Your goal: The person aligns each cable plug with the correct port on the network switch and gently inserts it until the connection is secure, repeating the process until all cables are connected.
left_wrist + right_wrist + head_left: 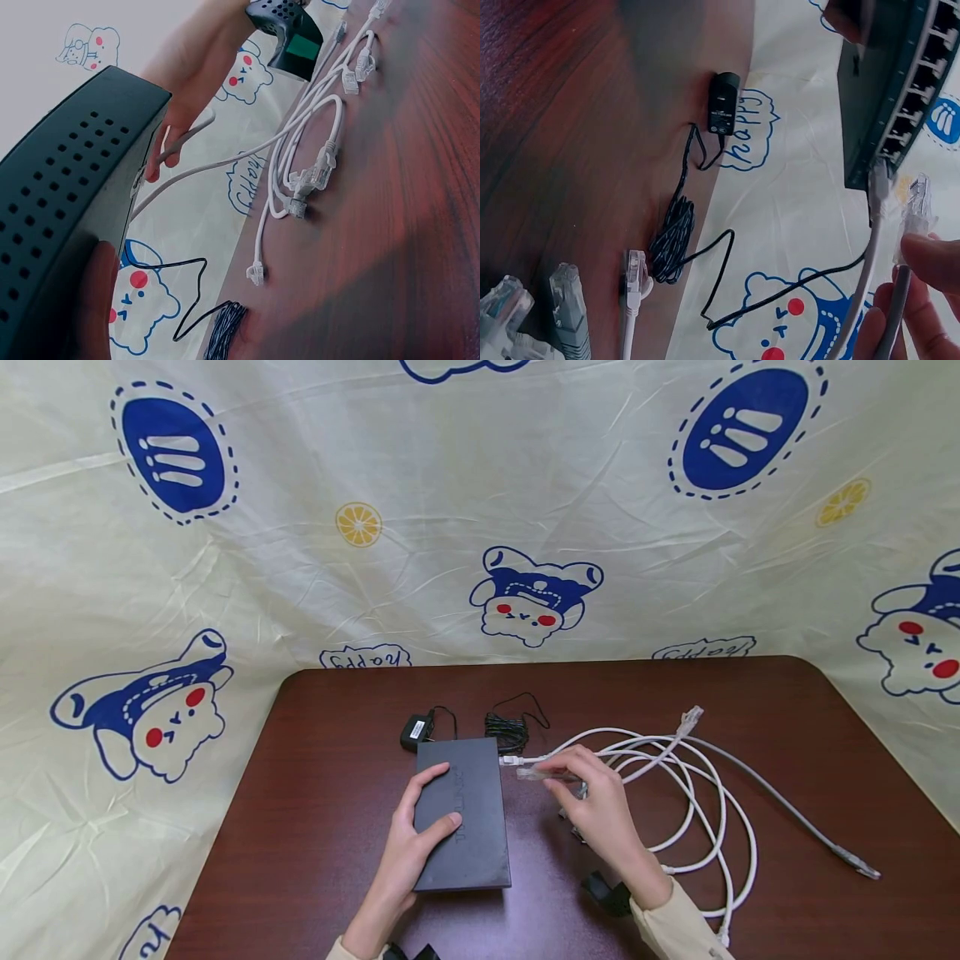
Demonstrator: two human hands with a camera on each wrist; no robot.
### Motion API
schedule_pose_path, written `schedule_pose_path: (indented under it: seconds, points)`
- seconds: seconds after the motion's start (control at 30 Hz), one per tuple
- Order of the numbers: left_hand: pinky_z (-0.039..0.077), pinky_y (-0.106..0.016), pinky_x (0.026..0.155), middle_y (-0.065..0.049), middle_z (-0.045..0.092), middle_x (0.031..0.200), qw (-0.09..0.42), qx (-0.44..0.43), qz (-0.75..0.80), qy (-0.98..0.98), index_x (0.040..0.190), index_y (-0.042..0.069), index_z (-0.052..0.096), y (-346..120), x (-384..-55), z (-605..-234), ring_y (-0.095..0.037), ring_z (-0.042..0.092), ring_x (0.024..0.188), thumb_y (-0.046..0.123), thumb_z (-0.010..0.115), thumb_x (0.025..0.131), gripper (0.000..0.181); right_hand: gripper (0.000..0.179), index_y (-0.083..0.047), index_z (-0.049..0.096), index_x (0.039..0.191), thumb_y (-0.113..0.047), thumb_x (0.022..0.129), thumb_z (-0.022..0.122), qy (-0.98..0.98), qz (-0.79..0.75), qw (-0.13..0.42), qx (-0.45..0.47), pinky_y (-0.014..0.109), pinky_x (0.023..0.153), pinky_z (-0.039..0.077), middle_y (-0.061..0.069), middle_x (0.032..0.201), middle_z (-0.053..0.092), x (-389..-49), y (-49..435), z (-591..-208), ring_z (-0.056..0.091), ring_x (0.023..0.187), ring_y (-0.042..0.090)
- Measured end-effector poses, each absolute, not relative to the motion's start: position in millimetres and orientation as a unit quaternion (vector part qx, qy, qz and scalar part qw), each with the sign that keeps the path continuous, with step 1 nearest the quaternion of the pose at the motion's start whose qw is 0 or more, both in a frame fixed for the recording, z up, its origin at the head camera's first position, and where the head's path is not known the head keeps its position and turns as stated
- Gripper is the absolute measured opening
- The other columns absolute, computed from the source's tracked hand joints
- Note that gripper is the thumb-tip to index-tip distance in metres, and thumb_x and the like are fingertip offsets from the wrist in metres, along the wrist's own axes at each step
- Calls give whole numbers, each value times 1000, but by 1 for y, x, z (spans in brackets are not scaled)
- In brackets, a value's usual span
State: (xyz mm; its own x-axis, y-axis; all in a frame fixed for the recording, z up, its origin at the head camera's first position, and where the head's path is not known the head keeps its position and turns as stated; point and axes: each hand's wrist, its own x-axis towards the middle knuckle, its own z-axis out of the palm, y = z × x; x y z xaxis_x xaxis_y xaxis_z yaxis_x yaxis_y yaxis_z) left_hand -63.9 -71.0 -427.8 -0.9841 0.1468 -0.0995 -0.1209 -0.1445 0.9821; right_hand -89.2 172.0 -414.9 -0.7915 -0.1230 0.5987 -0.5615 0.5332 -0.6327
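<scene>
My left hand (408, 847) grips a dark network switch (472, 860) by its left side, thumb on the top face. A row of ports (922, 90) runs along the edge facing the right hand. One white Ethernet cable (876, 232) is seated in the end port of that row. Just off the switch's right side, my right hand (603, 810) pinches a grey Ethernet cable by its clear plug (917, 206). That plug points toward the switch and stands apart from the ports. Vent holes (75, 165) show on the switch's nearer face in the left wrist view.
Looped white Ethernet cables (723, 806) lie on the right of the brown table (315, 827), with a grey cable (787, 806) stretching beyond. Behind the switch are a black power adapter (414, 732) and its bundled cord (507, 732). A patterned cloth (300, 568) hangs behind.
</scene>
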Motion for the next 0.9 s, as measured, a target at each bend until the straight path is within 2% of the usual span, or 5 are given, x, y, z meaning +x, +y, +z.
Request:
schedule_pose_path:
  seconds: [0.13,0.33,0.53,0.73,0.9]
  points:
    - [46,-42,80,-12,42,133,87,12,757,648,137,27,49,-71,-64,-428,-30,48,108,9,68,86,58,36,-9,71,90,17,66,77,-841,412,271,221,19,70,45,-5,90,63,-91,167,-417,58,81,12]
    - [47,-42,79,-12,42,132,89,15,761,643,137,27,49,-70,-63,-427,-30,48,106,8,68,86,58,37,-9,71,89,18,64,77,-846,384,286,236,24,76,43,-5,90,63,-92,161,-417,58,85,14]
    - [47,-42,78,-12,43,131,89,18,758,646,136,27,50,-69,-63,-427,-29,49,105,9,69,85,57,37,-8,71,89,17,64,79,-851,368,287,243,27,76,46,-4,89,62,-93,158,-418,58,86,14]
    - [47,-42,79,-14,43,130,95,22,758,645,137,27,49,-69,-62,-426,-29,50,104,9,69,85,58,32,-8,71,89,16,68,76,-849,371,283,249,27,77,44,-2,89,59,-93,155,-417,56,87,15]
    - [48,-41,77,-14,42,131,101,20,757,645,137,26,49,-70,-62,-426,-28,52,103,8,68,85,58,34,-9,71,88,17,66,77,-849,358,292,257,26,73,46,-3,88,58,-94,153,-417,55,86,14]
